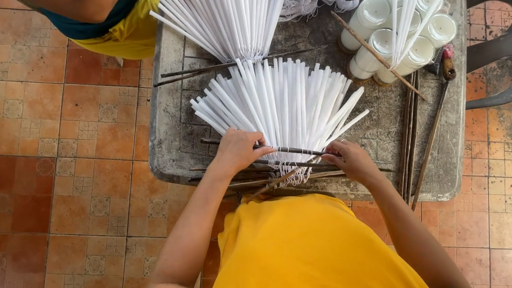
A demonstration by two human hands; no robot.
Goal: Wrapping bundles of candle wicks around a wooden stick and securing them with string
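The near fan of white candles (pixel 282 112) lay on the grey worktop (pixel 378 138) directly ahead of the person, its tapers spreading away from the body and converging toward the near edge, where their wicks gathered along a thin dark rod (pixel 291 152). The rod's long axis ran across the person's front, roughly left to right, with a slight downward tilt toward the right. The left hand (pixel 238 150) rested at the rod's left end, fingers curled over it at the base of the candles; the right hand (pixel 351 158) was closed around the rod's right end, just beside the outermost tapers. Both hands were thus in contact with the rod, equally near, one at each end, and the candle fan lay between and beyond them. Whether either hand gripped firmly or merely pressed could not be told. A second fan of candles (pixel 228 8) lay farther off on the worktop, a cluster of white jar candles (pixel 397 39) stood to the right, and spare dark rods (pixel 415 132) lay near the right edge.
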